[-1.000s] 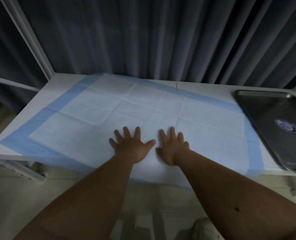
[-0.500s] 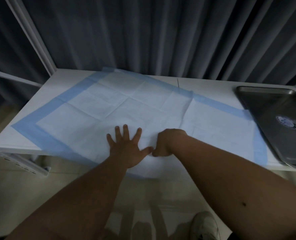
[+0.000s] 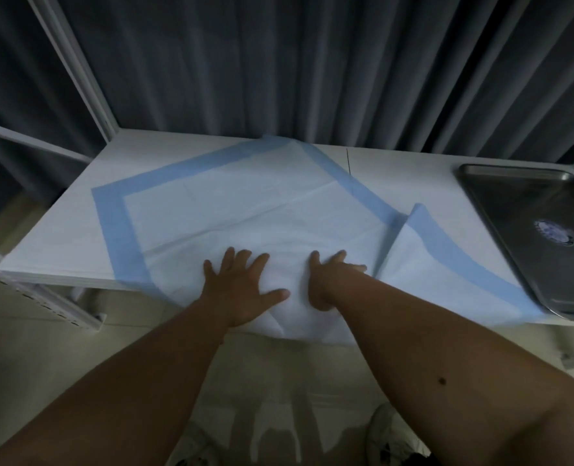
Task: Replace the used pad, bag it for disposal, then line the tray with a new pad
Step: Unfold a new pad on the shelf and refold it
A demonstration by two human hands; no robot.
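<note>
A white pad with a blue border lies rumpled and skewed on the white table. Its near edge hangs over the table front, and its right part stands up in a fold. My left hand rests flat on the pad's near middle with fingers spread. My right hand presses on the pad just right of it, fingers extended onto bunched material. A steel tray sits bare at the table's right end, touching the pad's right corner.
A round blue-and-white sticker lies in the tray. Dark curtains hang right behind the table. A white frame post rises at the back left. Light floor and my shoes show below the table edge.
The pad went from lying flat to pulled toward me, turned and creased, its right side folded up. My right hand curled to pinch it, then spread out again.
</note>
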